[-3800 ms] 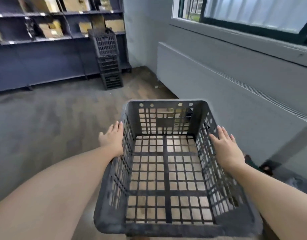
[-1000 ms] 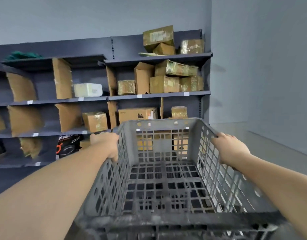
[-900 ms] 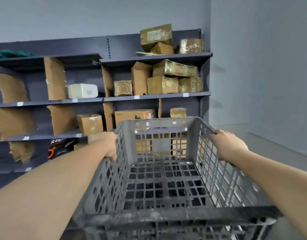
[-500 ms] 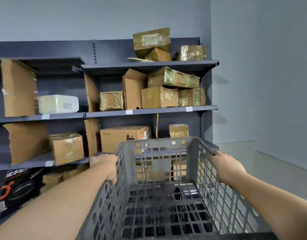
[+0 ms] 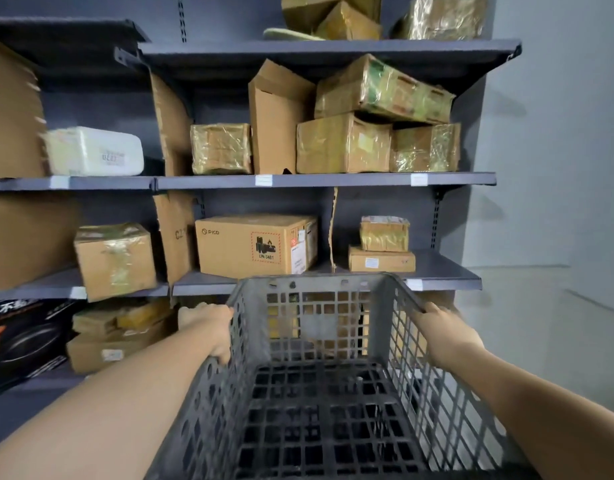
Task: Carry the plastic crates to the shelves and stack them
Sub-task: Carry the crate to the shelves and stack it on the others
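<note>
Your left hand [image 5: 208, 332] and right hand [image 5: 440, 332] each curl tight over a side rim of the empty crate [image 5: 319, 382], held up close before the shelves [image 5: 326, 181]. Push on and its far wall could knock the cardboard boxes [image 5: 255, 245] near the shelf's front edge.

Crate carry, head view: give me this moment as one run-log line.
phase: carrying | crate: empty, held off floor | left hand: gripping left wall | right hand: gripping right rim | shelves: directly ahead, boxes on them
</note>
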